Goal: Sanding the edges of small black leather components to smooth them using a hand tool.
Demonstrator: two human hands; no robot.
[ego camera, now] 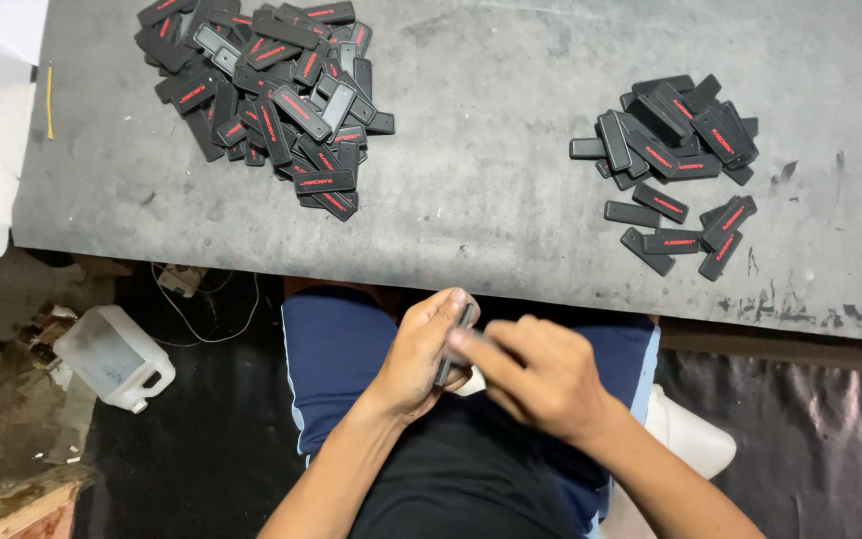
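The left hand (pixel 421 349) is curled around a small flat black rectangular tab (pixel 454 347), thumb and fingers pinching its long edges so it stands nearly on end over the lap. The right hand (pixel 541 374) comes in from the right, its forefinger laid against the face of the same tab; it is blurred, so whether it truly pinches the piece or only presses on it cannot be told. Both hands sit just below the near edge of the grey worktable (pixel 491 170), above dark blue shorts (pixel 336 349). On the table, up and to the left, lies a large heap of like black tabs (pixel 271 90), many with a red stripe. To the right is a smaller heap (pixel 675 150), a few pieces strewn loose beside it. Down on the floor at left stands a white plastic jug (pixel 112 357)
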